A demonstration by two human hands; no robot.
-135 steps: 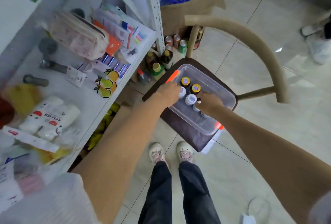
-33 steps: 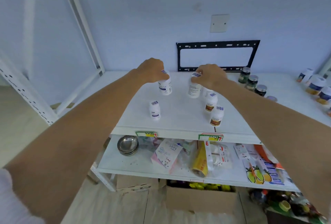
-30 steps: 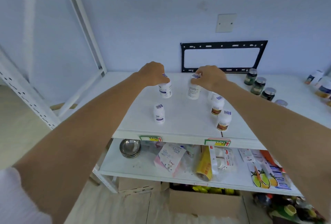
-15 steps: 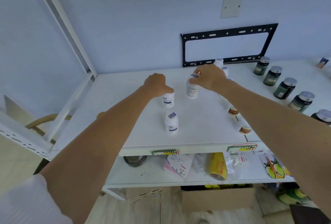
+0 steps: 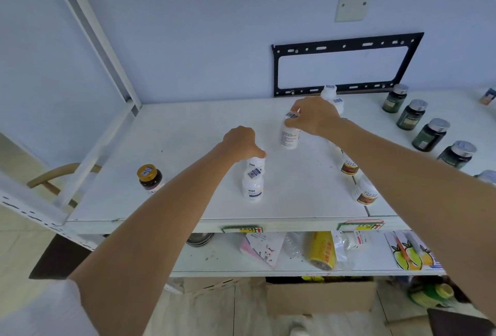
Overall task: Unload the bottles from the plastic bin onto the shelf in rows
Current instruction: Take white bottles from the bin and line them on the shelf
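White bottle (image 5: 289,134), barcode sticker on cap, printed label, is gripped at the top by the right hand (image 5: 314,118), standing mid-shelf (image 5: 188,131). A smaller white bottle (image 5: 256,165) is capped by the closed left hand (image 5: 240,142), with another (image 5: 252,188) just nearer. Dark jars (image 5: 429,134) are lined up far right.

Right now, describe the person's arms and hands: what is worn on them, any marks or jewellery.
Both forearms are bare from above the elbow down. The left hand and right hand wear no gloves, and no rings, watch or bands show on the parts in view. A white sleeve of soft, finely ribbed fabric covers the left upper arm. The right upper arm lies out of frame, so its sleeve cannot be seen.
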